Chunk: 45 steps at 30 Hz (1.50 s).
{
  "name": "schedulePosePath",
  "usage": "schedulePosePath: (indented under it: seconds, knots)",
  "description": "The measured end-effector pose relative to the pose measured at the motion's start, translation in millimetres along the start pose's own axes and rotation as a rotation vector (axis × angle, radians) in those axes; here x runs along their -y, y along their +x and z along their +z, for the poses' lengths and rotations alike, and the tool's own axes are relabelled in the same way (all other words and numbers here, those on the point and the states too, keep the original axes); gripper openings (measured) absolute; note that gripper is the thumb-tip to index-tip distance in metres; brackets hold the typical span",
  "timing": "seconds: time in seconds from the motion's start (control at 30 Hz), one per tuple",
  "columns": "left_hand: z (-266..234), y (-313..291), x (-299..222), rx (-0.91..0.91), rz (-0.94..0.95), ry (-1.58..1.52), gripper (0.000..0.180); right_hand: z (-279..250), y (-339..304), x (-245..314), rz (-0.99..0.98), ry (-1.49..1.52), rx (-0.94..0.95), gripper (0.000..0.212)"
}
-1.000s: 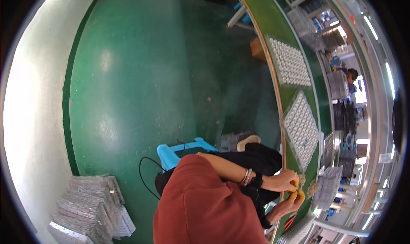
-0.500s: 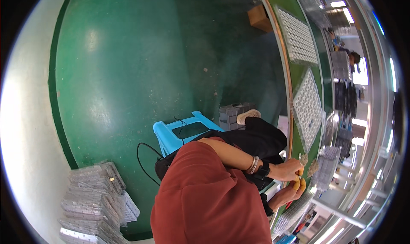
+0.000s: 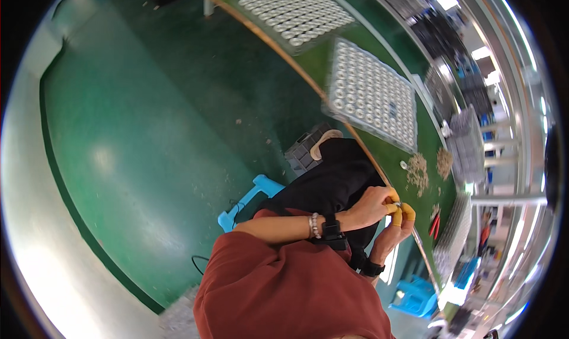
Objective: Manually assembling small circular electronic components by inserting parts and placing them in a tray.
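Observation:
At the table's near edge, my left hand [image 3: 371,209] and my right hand [image 3: 391,234] meet fingertip to fingertip. Yellow covers sit on several fingers. Both pinch a small, shiny part [image 3: 398,205], mostly hidden by the fingers. Just beyond them a round white piece [image 3: 403,165] lies beside a heap of tiny tan bits [image 3: 418,176]. Another tan heap [image 3: 444,163] is farther right. A clear tray [image 3: 328,107] filled with rows of round white pieces stands ahead on the green tabletop [image 3: 379,146]. Red-handled pliers [image 3: 435,226] rest to the right.
A second filled tray [image 3: 294,41] lies farther along the table. Stacked clear trays [image 3: 465,146] line its far side, with more [image 3: 455,229] at right. Below are a grey crate [image 3: 301,152], a blue stool [image 3: 252,197] and another blue stool [image 3: 415,296].
My view has turned toward the table, so trays and heaps appear farther left and larger. My hands stay together at the small part.

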<state>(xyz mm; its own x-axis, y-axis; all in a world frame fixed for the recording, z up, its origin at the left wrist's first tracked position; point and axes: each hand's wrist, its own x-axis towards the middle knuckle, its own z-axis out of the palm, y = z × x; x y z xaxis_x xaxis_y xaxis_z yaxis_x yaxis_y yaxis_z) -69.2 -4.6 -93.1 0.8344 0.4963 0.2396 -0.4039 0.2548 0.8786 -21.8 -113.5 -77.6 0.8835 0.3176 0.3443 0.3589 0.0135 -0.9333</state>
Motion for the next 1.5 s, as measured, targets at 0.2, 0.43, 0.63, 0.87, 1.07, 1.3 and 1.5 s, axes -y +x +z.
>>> schedulePosePath:
  seconds: [0.2,0.43,0.63,0.87,1.07,1.3,1.5]
  knots:
    - [11,7,-6,0.056,-0.228,-0.021,0.017,-5,3,7,0.056,-0.021,-0.082,0.016]
    - [25,12,-8,0.147,-0.310,0.012,0.019,-22,9,21,0.244,0.055,-0.083,0.012]
    - [39,45,-25,0.119,-0.395,-0.055,0.017,-50,41,31,0.092,-0.184,-0.080,0.018]
    - [33,76,-22,0.077,-0.493,-0.099,0.017,-71,91,0,-0.020,-0.612,-0.026,0.018]
    - [33,76,-14,0.054,-0.568,-0.141,0.019,-70,108,-13,-0.111,-0.818,0.161,0.013]
    - [39,82,-17,0.081,-0.651,-0.122,0.024,-85,110,-7,-0.029,-0.816,0.158,0.016]
    - [42,82,-24,0.153,-0.642,-0.072,0.024,-103,110,-9,0.009,-0.910,0.120,0.015]
